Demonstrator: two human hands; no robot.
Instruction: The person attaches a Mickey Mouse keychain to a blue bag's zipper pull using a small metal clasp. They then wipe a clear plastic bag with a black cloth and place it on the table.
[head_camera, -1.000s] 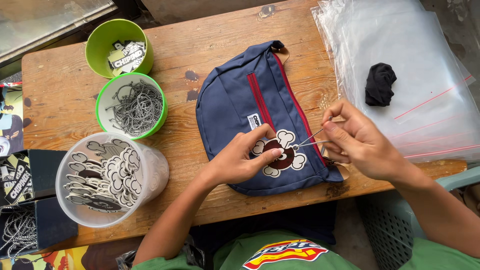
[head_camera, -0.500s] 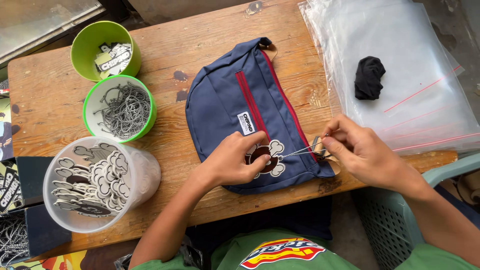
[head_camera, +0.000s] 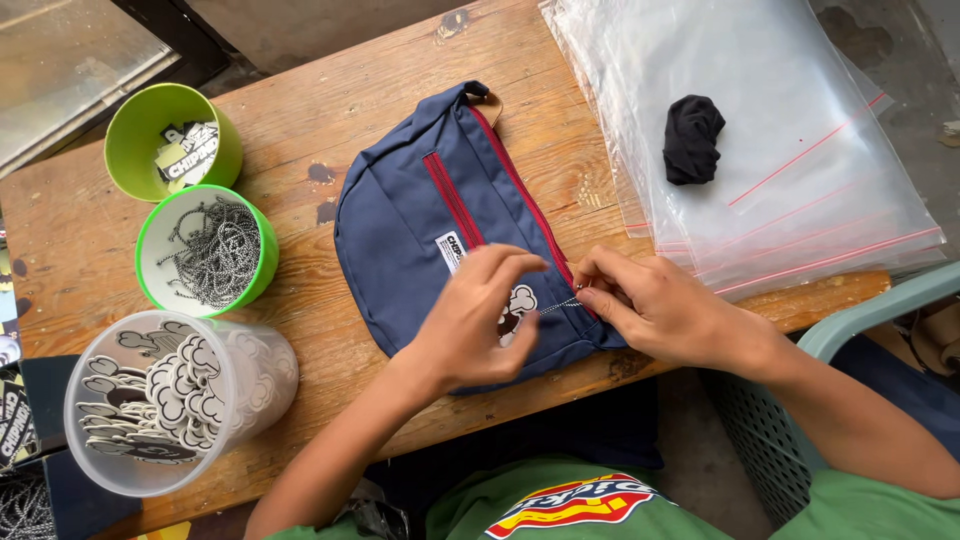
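A navy pouch (head_camera: 440, 230) with red zips lies flat at the centre of the frame on a worn wooden table (head_camera: 330, 100); both hands work at its lower right corner. The left hand (head_camera: 478, 325) rests on the pouch with fingers curled, thumb and forefinger closed on a small white-and-brown charm (head_camera: 517, 303) which the hand half hides; the right hand (head_camera: 660, 310), just beside it to the right, is pinched shut on the end of a thin ball chain (head_camera: 558, 305) that runs between the two hands. Whether the chain is already joined to the red zip is hard to tell at this size; it lies right over the zip's lower end.

At the left of the frame stand three tubs: a green cup (head_camera: 140, 130) with printed tags in the upper left; below it a green bowl (head_camera: 262, 262) holding loose ball chains; below that, at the lower left, a clear plastic tub (head_camera: 265, 375) full of cut-out charms. At the upper right a stack of clear zip bags (head_camera: 800, 200) with red seal strips overlaps the table edge; a crumpled black cloth (head_camera: 692, 138) lies on top of it. A pale green plastic chair (head_camera: 880, 310) shows at the right edge.
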